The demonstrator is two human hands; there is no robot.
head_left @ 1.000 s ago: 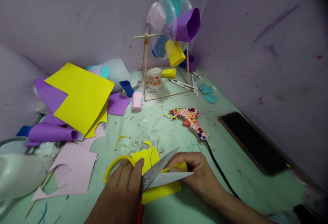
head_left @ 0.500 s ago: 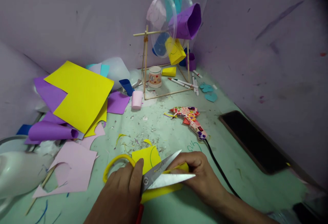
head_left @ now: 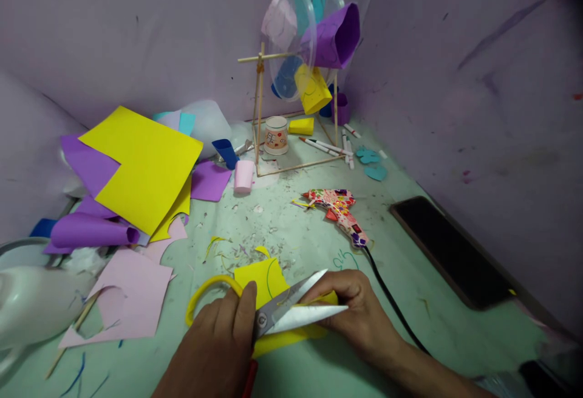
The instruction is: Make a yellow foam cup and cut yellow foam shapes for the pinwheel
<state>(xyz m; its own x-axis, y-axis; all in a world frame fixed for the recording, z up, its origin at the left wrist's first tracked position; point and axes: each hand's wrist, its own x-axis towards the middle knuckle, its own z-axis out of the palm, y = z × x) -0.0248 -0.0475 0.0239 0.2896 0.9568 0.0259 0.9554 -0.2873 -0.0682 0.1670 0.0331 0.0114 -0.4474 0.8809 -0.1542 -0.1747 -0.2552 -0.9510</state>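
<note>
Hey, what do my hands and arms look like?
Your left hand and right hand are bare: no gloves, rings or watch show. The forearms are uncovered where visible; I can't tell whether the pale blur beside the right one is a sleeve.

Goes bare on both sides: a left hand (head_left: 218,332) with rounded fingers (head_left: 246,310) and low knuckles, and a right hand (head_left: 357,307) with a smoothly curved back narrowing into a slender wrist. Shows an uncovered left wrist (head_left: 184,373) and an uncovered right forearm (head_left: 421,363), plain along the visible length. Ends at lower right near a pale, blurred patch (head_left: 488,384), too indistinct to call a sleeve or anything else.
</note>
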